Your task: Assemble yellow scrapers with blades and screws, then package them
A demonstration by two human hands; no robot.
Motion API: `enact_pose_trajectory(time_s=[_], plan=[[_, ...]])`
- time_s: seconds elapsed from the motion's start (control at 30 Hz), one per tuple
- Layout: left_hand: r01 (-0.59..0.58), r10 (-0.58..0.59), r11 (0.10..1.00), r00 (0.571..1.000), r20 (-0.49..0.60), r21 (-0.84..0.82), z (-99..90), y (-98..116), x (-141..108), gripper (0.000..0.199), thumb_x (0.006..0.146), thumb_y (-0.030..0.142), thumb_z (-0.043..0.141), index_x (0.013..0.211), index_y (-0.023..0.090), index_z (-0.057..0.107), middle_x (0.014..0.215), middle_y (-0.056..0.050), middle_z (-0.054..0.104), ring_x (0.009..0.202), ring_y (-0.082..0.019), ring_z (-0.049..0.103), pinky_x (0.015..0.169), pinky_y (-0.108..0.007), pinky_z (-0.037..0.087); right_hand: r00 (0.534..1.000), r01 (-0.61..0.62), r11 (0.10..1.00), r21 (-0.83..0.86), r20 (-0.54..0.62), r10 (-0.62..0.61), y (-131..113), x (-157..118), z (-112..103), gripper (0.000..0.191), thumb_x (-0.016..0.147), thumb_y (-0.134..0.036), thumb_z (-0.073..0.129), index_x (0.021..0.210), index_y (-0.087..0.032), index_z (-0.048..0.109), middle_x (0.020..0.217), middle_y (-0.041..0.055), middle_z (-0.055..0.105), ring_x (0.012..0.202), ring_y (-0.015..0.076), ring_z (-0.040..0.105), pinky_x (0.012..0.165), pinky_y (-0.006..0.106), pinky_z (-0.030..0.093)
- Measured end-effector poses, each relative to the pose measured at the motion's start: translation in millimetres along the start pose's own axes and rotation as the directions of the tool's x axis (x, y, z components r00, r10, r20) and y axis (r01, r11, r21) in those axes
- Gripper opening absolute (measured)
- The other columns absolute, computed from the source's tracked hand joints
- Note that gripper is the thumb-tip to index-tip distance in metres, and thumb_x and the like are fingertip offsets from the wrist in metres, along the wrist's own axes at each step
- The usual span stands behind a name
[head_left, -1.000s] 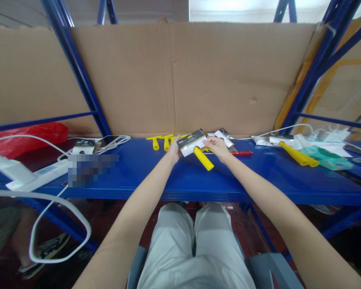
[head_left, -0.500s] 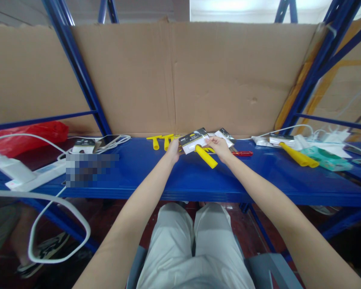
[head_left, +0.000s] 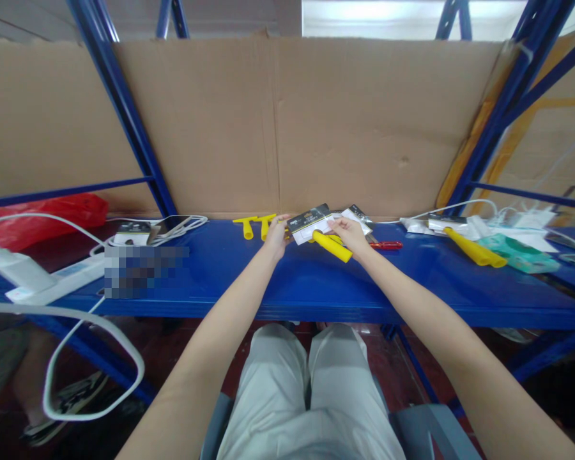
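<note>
A black-and-white packaging card (head_left: 310, 222) is held up over the table between my two hands. My left hand (head_left: 276, 237) is closed on the card's left end, and my right hand (head_left: 349, 232) pinches its right end. A yellow tube-shaped handle (head_left: 333, 246) sticks out from the card toward me, tilted down to the right. Behind my right hand lies another printed card (head_left: 359, 217). To the left of my left hand, two yellow T-shaped tools (head_left: 248, 227) rest on the table. Just right of my right hand is a red-handled tool (head_left: 387, 245), partly hidden.
The blue table (head_left: 211, 275) backs onto a cardboard panel (head_left: 354, 128). On the left are a white power strip (head_left: 67, 281), cables and a red plastic bag (head_left: 48, 217). Yellow handles (head_left: 474, 249) and a green packet (head_left: 520, 254) lie at the right. A person's foot shows below left.
The card and the yellow handle have shifted slightly to the right, and the handle now points more sideways. Both hands keep their hold on the card.
</note>
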State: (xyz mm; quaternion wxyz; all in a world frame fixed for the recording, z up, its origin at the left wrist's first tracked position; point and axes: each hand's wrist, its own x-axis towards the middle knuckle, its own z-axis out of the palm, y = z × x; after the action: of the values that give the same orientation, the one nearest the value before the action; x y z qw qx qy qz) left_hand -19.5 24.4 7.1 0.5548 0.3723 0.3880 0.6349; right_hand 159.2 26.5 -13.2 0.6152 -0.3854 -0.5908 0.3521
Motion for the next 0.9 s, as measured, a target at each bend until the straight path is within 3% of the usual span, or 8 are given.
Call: enact_pose_trajectory(time_s=[0.33, 0.5, 0.6, 0.77, 0.9], plan=[[0.073, -0.073, 0.997, 0.99, 0.12, 0.003, 3.5, -2, 0, 0.014, 0.074, 0.016, 0.046, 0.074, 0.019, 0.059, 0.068, -0.002, 0.065, 0.067, -0.016, 0.062, 0.066, -0.029, 0.049, 1.0, 0.006, 1.0, 0.02, -0.023, -0.006, 0, 0, -1, 0.041, 0.052, -0.058, 0.074, 0.061, -0.021, 0.058, 0.068, 0.0021, 0.068, 0.07, 0.0193, 0.066, 0.074, 0.034, 0.053], [0.146, -0.14, 0.989, 0.972, 0.191, -0.016, 4.1, 0, -2, 0.026, 0.086, 0.034, 0.041, 0.077, 0.018, 0.059, 0.077, -0.007, 0.067, 0.078, -0.02, 0.064, 0.073, -0.036, 0.05, 0.997, 0.012, 1.0, 0.029, -0.071, -0.01, 1, 2, -2, 0.039, 0.054, -0.055, 0.073, 0.06, -0.021, 0.056, 0.069, 0.0011, 0.067, 0.07, 0.0181, 0.066, 0.071, 0.032, 0.054], [0.116, -0.122, 0.992, 0.969, 0.216, 0.041, 2.1, 0, -1, 0.035, 0.089, 0.041, 0.036, 0.076, 0.017, 0.059, 0.079, -0.009, 0.067, 0.083, -0.021, 0.063, 0.076, -0.037, 0.049, 0.993, 0.028, 0.999, 0.043, -0.119, -0.023, 3, 4, -3, 0.038, 0.056, -0.055, 0.072, 0.058, -0.021, 0.054, 0.069, 0.001, 0.067, 0.072, 0.018, 0.066, 0.071, 0.032, 0.054], [-0.043, -0.024, 0.96, 0.972, 0.233, 0.278, 0.7, -7, -1, 0.006, 0.075, 0.023, 0.062, 0.074, 0.018, 0.058, 0.083, -0.006, 0.067, 0.089, -0.019, 0.06, 0.078, -0.032, 0.047, 0.985, 0.017, 0.998, 0.064, -0.17, -0.006, 5, 5, -5, 0.037, 0.055, -0.053, 0.073, 0.058, -0.02, 0.056, 0.068, 0.0008, 0.067, 0.069, 0.0161, 0.064, 0.071, 0.031, 0.053], [-0.042, -0.031, 0.921, 0.983, 0.18, 0.388, 1.7, -12, -3, 0.017, 0.067, 0.009, 0.068, 0.065, 0.018, 0.053, 0.08, -0.004, 0.066, 0.089, -0.018, 0.061, 0.078, -0.03, 0.047, 0.978, -0.014, 0.998, 0.053, -0.209, 0.025, 8, 7, -7, 0.037, 0.053, -0.052, 0.074, 0.057, -0.02, 0.056, 0.065, 0.0006, 0.066, 0.064, 0.0154, 0.063, 0.067, 0.03, 0.053]])
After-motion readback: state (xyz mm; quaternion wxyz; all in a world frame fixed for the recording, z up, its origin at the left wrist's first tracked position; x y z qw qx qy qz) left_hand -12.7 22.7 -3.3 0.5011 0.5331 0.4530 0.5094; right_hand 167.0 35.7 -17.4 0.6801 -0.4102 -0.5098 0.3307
